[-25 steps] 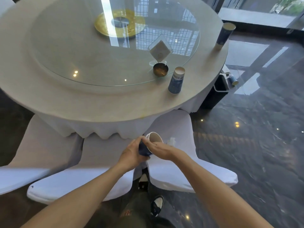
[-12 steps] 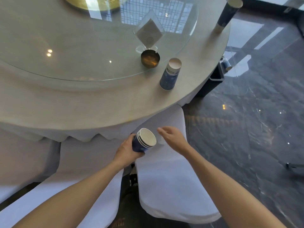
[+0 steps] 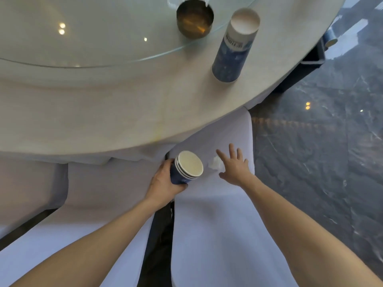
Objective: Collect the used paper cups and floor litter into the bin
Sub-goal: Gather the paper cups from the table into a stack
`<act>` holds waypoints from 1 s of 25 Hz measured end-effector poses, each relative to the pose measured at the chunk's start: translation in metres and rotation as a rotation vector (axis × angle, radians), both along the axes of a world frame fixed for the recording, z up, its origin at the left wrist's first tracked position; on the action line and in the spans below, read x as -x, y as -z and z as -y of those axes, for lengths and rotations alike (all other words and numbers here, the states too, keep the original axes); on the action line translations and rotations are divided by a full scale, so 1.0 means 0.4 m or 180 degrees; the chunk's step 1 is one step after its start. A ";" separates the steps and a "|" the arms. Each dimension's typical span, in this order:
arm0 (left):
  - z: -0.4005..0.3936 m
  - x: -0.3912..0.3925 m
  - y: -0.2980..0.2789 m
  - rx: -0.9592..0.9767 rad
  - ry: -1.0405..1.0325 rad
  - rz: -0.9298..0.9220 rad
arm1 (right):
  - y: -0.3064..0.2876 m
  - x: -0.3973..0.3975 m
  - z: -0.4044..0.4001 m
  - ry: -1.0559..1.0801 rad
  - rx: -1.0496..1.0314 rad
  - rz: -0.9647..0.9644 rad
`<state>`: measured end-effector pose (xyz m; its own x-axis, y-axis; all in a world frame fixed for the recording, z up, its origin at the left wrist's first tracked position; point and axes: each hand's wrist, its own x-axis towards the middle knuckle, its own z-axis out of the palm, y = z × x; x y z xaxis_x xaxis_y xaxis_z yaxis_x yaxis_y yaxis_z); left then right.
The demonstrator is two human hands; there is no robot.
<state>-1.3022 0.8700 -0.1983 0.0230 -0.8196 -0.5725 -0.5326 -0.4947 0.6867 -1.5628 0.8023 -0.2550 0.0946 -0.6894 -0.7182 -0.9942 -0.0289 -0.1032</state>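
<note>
Now the right hand (image 3: 235, 167) has left the rim of the stacked cups (image 3: 186, 167) and reaches forward with its fingers (image 3: 232, 149) spread and straight, holding nothing; a second earlier both hands met at the stack. The release suggests that nesting is finished and the next item is sought, probably the crumpled white tissue (image 3: 215, 163) lying on the chair seat (image 3: 217, 220) just beside that hand. The left hand (image 3: 165, 183) stays wrapped round the stack, thumb and fingers curled about its dark blue wall, holding it tilted below the edge of the table (image 3: 103, 112). Three or four white rims show, nested closely, the innermost cup pale and apparently empty. On the table, near its edge and beyond the stack, stands an upright paper cup (image 3: 234, 48), blue below and white above, with a metal bowl (image 3: 194, 19) just beside it on the glass turntable (image 3: 93, 34). Past the table's far edge a dark bin (image 3: 306, 65) stands on the floor, another cup (image 3: 330, 37) at its rim.
</note>
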 end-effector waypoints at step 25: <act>0.049 0.132 -0.137 0.0128 0.0155 0.0035 | -0.335 0.009 0.076 0.1510 0.0535 0.1907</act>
